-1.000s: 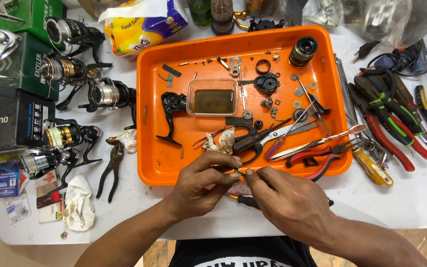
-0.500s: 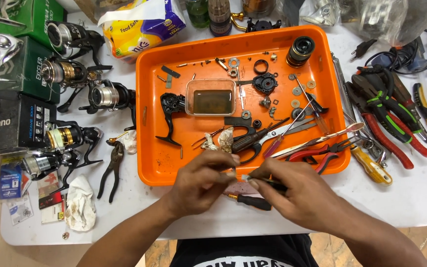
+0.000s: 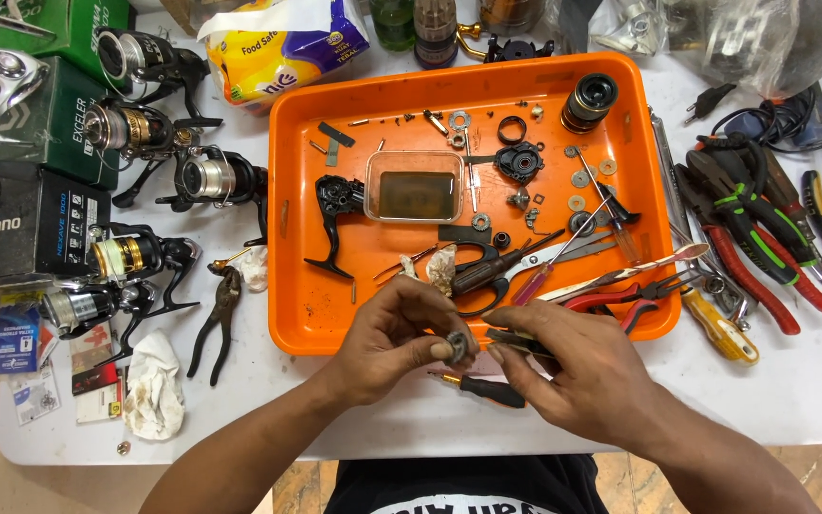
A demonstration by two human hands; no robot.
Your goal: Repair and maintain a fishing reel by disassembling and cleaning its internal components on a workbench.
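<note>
Bright, even light falls from overhead, and the orange tray [image 3: 287, 219] just beyond the hands glows strongly saturated. Shadows are soft and short: a faint one lies on the white table [image 3: 811, 390] beneath the left hand [image 3: 394, 333] and the right hand [image 3: 563, 366]. Mild glare whitens the clear plastic bags [image 3: 763, 38] far beyond the right hand. Focus is sharp around the hands; straight lines bend slightly toward the frame's edges.
</note>
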